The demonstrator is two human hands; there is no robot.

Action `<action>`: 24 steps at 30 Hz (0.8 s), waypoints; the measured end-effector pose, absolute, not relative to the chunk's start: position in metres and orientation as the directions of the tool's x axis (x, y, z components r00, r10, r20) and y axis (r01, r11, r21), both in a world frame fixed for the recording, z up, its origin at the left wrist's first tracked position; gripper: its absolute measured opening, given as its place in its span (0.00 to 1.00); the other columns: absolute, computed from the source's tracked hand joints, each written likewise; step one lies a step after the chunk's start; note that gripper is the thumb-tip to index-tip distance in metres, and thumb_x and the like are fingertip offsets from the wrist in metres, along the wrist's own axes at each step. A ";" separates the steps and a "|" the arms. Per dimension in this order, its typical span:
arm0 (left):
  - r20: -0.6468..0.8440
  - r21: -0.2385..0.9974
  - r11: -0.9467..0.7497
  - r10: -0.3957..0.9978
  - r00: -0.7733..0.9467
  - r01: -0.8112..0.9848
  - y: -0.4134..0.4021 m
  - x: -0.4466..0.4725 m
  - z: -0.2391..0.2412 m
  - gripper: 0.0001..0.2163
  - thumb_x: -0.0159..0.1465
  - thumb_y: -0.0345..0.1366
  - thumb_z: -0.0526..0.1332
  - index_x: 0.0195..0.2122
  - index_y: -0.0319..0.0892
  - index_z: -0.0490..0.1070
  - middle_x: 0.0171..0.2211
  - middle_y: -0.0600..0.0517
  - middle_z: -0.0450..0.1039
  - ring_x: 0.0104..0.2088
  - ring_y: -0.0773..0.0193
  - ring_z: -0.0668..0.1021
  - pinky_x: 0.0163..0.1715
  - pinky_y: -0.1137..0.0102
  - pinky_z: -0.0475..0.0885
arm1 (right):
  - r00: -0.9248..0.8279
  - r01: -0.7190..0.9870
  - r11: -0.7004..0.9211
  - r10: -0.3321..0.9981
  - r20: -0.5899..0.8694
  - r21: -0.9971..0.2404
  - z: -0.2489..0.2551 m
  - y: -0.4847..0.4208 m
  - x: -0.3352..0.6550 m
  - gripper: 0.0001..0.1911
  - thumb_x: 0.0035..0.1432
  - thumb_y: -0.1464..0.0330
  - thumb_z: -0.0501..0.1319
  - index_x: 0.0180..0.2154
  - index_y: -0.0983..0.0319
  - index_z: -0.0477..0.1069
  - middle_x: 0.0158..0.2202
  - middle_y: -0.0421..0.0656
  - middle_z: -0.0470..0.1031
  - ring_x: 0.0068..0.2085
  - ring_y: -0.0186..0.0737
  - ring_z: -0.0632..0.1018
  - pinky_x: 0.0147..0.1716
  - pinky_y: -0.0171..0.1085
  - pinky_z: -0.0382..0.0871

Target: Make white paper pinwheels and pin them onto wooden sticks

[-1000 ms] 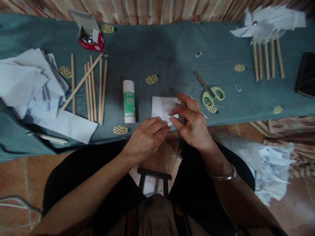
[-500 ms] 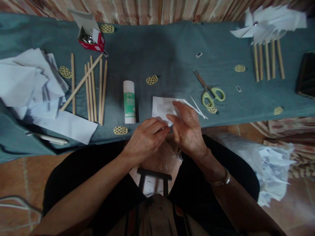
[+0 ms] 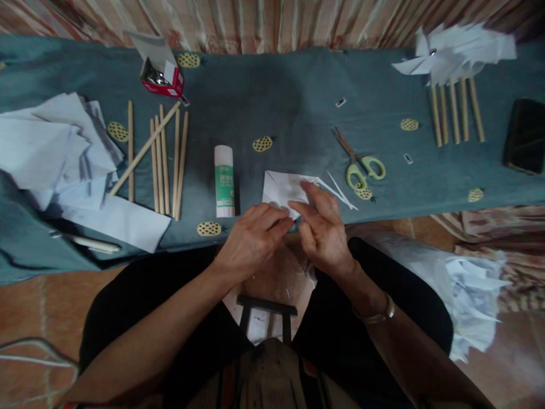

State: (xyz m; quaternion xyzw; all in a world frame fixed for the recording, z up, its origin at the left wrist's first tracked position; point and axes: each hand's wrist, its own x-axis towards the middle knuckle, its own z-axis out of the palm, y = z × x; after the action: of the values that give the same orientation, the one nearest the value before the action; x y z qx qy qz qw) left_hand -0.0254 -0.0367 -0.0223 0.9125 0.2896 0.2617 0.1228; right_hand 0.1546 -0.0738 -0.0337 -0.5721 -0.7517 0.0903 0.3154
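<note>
A small piece of white paper with creases lies at the table's near edge. My left hand is closed on its near edge, fingertips pressed together; they partly hide that edge. Over the paper's right side is my right hand, its thumb and fingers apart and the fingertips at the paper's surface. Just beyond that hand lie thin white paper strips and scissors with light green handles. A glue stick with a green label is left of the paper.
On the left are several wooden sticks, a pile of white paper, a white pen and an open red box of shiny metal pieces. Paper pinwheels on sticks and a dark object lie right. A bag of paper scraps stands below.
The view has shifted slightly, so the tabletop things appear a little lower. Both hands stay at the paper; the right fingers have moved only slightly.
</note>
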 end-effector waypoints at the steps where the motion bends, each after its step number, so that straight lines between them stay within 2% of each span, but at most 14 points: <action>1: 0.411 0.370 -0.805 0.590 0.695 0.465 -0.037 -0.025 -0.022 0.06 0.68 0.28 0.58 0.42 0.37 0.74 0.39 0.47 0.78 0.38 0.60 0.75 0.38 0.65 0.73 | -0.130 0.787 0.314 0.926 0.354 -0.532 -0.031 -0.072 0.159 0.20 0.63 0.73 0.51 0.53 0.54 0.70 0.63 0.45 0.66 0.62 0.49 0.69 0.58 0.55 0.67; 3: 0.414 0.363 -0.807 0.587 0.696 0.465 -0.036 -0.026 -0.021 0.06 0.68 0.28 0.58 0.42 0.37 0.74 0.39 0.46 0.78 0.38 0.60 0.76 0.37 0.65 0.73 | -0.082 0.777 0.263 0.943 0.322 -0.572 -0.027 -0.067 0.167 0.21 0.63 0.73 0.51 0.54 0.55 0.70 0.63 0.46 0.66 0.63 0.50 0.69 0.60 0.55 0.65; 7: 0.383 0.355 -0.794 0.605 0.698 0.494 -0.031 -0.030 -0.017 0.08 0.69 0.28 0.56 0.43 0.38 0.74 0.40 0.47 0.78 0.40 0.59 0.76 0.37 0.65 0.72 | -0.033 0.796 0.182 0.965 0.259 -0.578 -0.022 -0.058 0.181 0.22 0.64 0.70 0.50 0.57 0.57 0.69 0.62 0.49 0.67 0.64 0.53 0.67 0.63 0.58 0.60; 15: 0.387 0.336 -0.757 0.653 0.651 0.560 -0.022 -0.034 -0.016 0.08 0.68 0.27 0.56 0.44 0.38 0.74 0.45 0.44 0.78 0.43 0.55 0.76 0.40 0.61 0.71 | -0.046 0.768 0.177 0.974 0.223 -0.616 -0.013 -0.056 0.186 0.20 0.64 0.70 0.50 0.54 0.60 0.72 0.55 0.50 0.75 0.58 0.50 0.74 0.59 0.56 0.67; 19: 0.412 0.375 -0.777 0.628 0.660 0.505 -0.028 -0.023 -0.015 0.08 0.67 0.31 0.59 0.45 0.38 0.73 0.45 0.44 0.77 0.46 0.54 0.75 0.43 0.59 0.71 | -0.038 0.786 0.171 0.972 0.230 -0.594 -0.017 -0.056 0.187 0.21 0.64 0.71 0.51 0.56 0.60 0.69 0.61 0.50 0.70 0.63 0.51 0.70 0.62 0.58 0.64; 24: 0.367 0.373 -0.794 0.601 0.710 0.480 -0.035 -0.006 -0.016 0.11 0.67 0.37 0.59 0.48 0.38 0.72 0.47 0.44 0.76 0.47 0.53 0.74 0.45 0.58 0.70 | -0.122 0.794 0.224 0.969 0.213 -0.565 -0.023 -0.050 0.185 0.27 0.63 0.73 0.49 0.63 0.59 0.61 0.66 0.49 0.63 0.67 0.49 0.65 0.64 0.56 0.61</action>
State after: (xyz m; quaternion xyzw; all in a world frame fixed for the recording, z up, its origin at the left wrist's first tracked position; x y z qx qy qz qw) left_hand -0.0061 -0.0346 -0.0161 0.9161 0.2950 0.2407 0.1260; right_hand 0.1855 -0.0503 -0.0232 -0.6021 -0.7321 0.1590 0.2763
